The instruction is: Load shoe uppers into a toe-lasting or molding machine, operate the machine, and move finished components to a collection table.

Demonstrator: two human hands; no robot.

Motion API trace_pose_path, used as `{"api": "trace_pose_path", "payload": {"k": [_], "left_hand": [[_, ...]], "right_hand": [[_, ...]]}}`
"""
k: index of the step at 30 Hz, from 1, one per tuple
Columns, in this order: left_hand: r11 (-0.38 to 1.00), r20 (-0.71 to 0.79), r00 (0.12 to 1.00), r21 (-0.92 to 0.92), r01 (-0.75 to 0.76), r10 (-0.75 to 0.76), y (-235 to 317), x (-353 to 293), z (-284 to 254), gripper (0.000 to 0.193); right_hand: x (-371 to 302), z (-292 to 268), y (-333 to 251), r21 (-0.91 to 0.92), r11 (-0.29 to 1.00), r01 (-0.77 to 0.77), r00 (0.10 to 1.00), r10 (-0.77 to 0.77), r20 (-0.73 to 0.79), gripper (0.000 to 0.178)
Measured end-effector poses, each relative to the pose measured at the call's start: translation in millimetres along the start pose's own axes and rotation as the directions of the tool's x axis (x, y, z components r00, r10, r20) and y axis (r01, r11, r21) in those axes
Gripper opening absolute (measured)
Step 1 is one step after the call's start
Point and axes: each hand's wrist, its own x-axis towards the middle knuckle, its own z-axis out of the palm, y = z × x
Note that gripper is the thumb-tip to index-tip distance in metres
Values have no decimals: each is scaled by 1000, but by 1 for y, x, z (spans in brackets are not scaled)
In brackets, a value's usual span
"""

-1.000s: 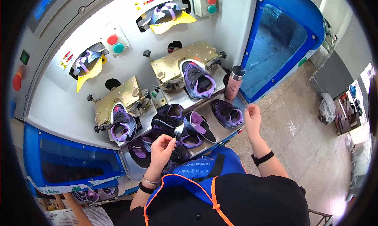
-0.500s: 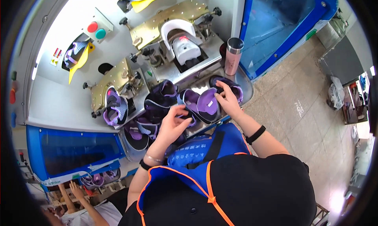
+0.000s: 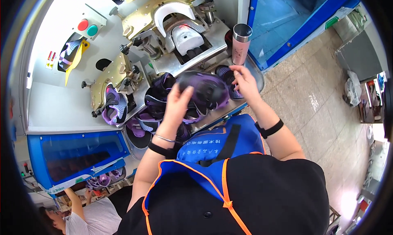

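Observation:
My left hand [image 3: 175, 106] is closed at the near-left edge of a black-and-purple shoe upper [image 3: 208, 89], which is smeared by motion above the metal tray. At the tray's right end, my right hand [image 3: 246, 84] has its fingers bent against the edge of a dark shoe upper [image 3: 225, 72] with purple stripes; how firmly it grips is hard to make out. Left of my left hand, more black-and-purple shoe uppers [image 3: 148, 122] lie heaped on the tray. Another striped shoe [image 3: 114, 106] sits at the left machine station.
Behind the tray stands a brass-plated machine with a white pad [image 3: 174, 12] over a heel-shaped metal mould [image 3: 187, 39]. A pink tumbler [image 3: 240, 44] stands at the right. Red [image 3: 83, 25] and green [image 3: 92, 30] buttons are on the back wall. Another person [image 3: 94, 210] works at lower left.
The purple-lined upper in the middle has turned over and is now blurred, with my left hand at it. My right hand has shifted from it to the upper at the right.

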Motion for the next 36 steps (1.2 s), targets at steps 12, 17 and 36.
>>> {"api": "trace_pose_path", "payload": {"k": [12,17,36], "left_hand": [[790,53,942,-531,307,-330,-1,10,-20,21],[766,194,875,-426,482,-443,-3,-9,-40,40],[995,-936,338,-95,14,-95,8,-273,-133,76]], "right_hand": [[-67,-11,-50,-416,401,816,577,-595,559,40],[-75,0,-48,-312,432,847,528,-604,598,37],[-92,166,-65,399,212,892,-160,-677,718,30]]}}
